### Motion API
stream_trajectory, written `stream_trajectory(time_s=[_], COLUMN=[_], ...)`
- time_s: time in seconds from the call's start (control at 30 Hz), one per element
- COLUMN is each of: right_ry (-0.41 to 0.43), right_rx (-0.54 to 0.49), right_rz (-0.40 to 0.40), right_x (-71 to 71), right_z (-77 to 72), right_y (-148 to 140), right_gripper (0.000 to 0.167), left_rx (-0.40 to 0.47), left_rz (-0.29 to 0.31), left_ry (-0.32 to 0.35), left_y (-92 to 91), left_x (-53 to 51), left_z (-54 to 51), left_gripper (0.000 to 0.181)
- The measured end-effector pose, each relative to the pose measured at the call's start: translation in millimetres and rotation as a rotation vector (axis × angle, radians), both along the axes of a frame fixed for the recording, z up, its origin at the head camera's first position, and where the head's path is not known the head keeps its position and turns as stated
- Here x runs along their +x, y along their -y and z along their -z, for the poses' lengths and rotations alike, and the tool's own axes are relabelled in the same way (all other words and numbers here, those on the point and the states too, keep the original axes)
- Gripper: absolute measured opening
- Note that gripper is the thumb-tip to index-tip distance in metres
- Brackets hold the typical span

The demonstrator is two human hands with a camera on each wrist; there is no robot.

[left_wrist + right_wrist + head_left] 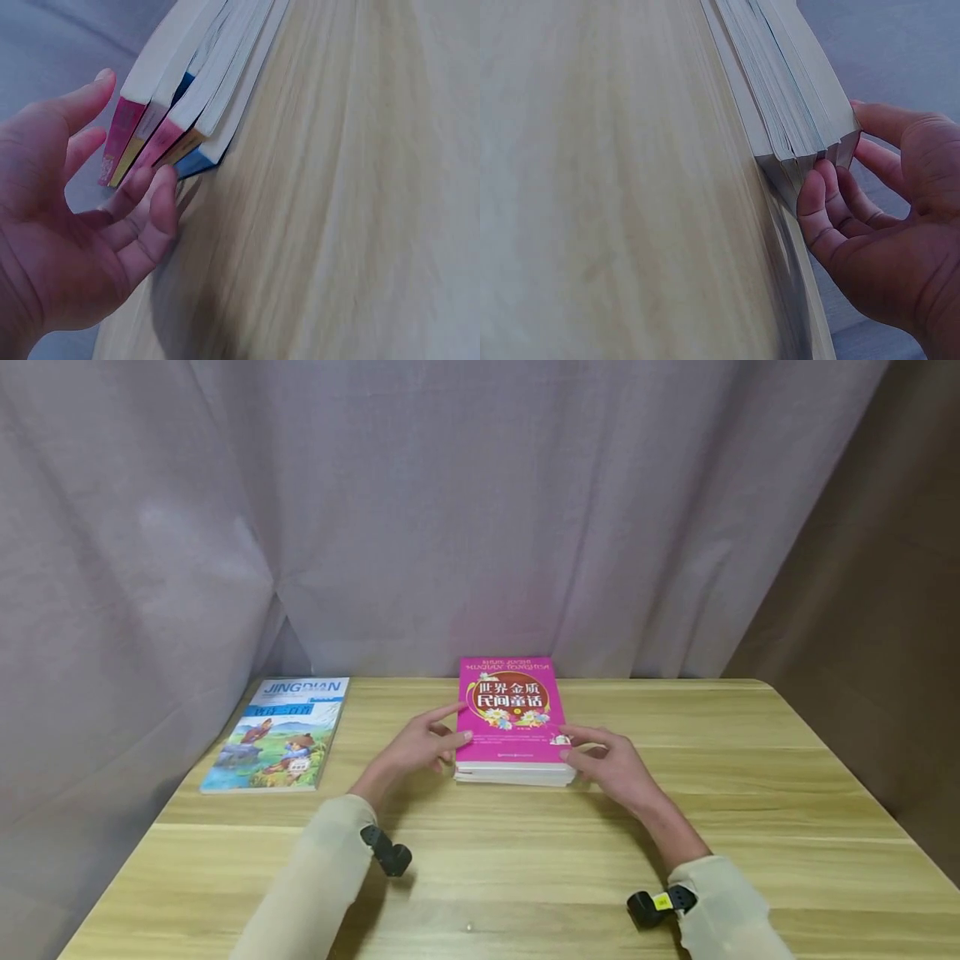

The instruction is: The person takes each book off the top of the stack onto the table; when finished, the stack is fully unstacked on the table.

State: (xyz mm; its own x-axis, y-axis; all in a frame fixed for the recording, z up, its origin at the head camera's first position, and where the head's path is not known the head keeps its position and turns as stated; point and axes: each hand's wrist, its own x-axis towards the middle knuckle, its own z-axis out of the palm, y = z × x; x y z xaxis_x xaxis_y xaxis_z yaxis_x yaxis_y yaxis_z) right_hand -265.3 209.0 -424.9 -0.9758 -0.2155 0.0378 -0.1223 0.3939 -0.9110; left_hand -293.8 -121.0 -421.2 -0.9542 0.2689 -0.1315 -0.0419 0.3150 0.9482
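Observation:
A stack of several books lies near the table's back edge, topped by a pink book [510,739] with a floral cover. In the left wrist view, the stack's coloured spines [154,139] face my left hand [82,217], its fingers bent loosely beside them. From the head view, my left hand [412,745] is at the stack's left side, thumb and forefinger by the top book's edge. My right hand [611,764] is at the right side; in the right wrist view, the fingertips of my right hand [900,217] touch the page edges [802,135] of the stack.
A book with a blue landscape cover [277,735] lies at the left of the wooden table [487,860]. Behind the table hangs a grey curtain [480,510]. A dark camera is strapped to each wrist.

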Motion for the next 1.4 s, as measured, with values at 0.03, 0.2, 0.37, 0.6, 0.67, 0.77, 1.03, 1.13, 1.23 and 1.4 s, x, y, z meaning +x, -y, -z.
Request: stream_trajectory(time_s=[0.03,0.2,0.37,0.6,0.67,0.77,1.03,1.13,1.23,1.4], right_ry=[0.001,0.008,0.012,-0.001,-0.004,0.000,0.029,0.038,0.033,0.039], right_rx=[0.001,0.016,0.017,-0.020,-0.020,-0.025,-0.009,0.005,0.014,0.021], right_rz=[0.001,0.006,0.002,-0.012,-0.010,-0.013,-0.011,-0.012,-0.001,0.010], right_x=[-0.2,-1.8,-2.6,-3.2,-3.5,-4.7,-4.1,-2.9,-1.9,-1.1], right_z=[0.4,2.8,4.5,5.7,6.2,6.2,4.8,5.3,6.4,8.1], right_y=[0,0,0,3,3,3,6,7,5,1], right_gripper=[0.056,0.056,0.055,0.050,0.049,0.050,0.054,0.055,0.054,0.054], left_rx=[-0.003,-0.027,-0.051,-0.085,-0.085,-0.088,-0.087,-0.065,-0.020,0.062], left_rz=[-0.005,-0.019,-0.018,-0.018,-0.018,-0.025,-0.026,-0.030,-0.040,-0.077], left_ry=[0.004,-0.014,-0.035,-0.033,-0.032,-0.026,-0.020,-0.002,0.025,0.082], left_y=[-2.4,-12.2,-13.7,-7.4,-5.0,-0.3,9.8,10.5,9.9,9.6], left_x=[-1.9,-8.0,-9.5,-8.7,-7.5,-5.6,-2.3,-0.1,0.7,0.7], left_z=[0.6,1.1,0.3,0.2,0.6,1.2,4.9,4.3,4.2,4.7], left_gripper=[0.066,0.071,0.074,0.075,0.075,0.075,0.074,0.073,0.072,0.072])
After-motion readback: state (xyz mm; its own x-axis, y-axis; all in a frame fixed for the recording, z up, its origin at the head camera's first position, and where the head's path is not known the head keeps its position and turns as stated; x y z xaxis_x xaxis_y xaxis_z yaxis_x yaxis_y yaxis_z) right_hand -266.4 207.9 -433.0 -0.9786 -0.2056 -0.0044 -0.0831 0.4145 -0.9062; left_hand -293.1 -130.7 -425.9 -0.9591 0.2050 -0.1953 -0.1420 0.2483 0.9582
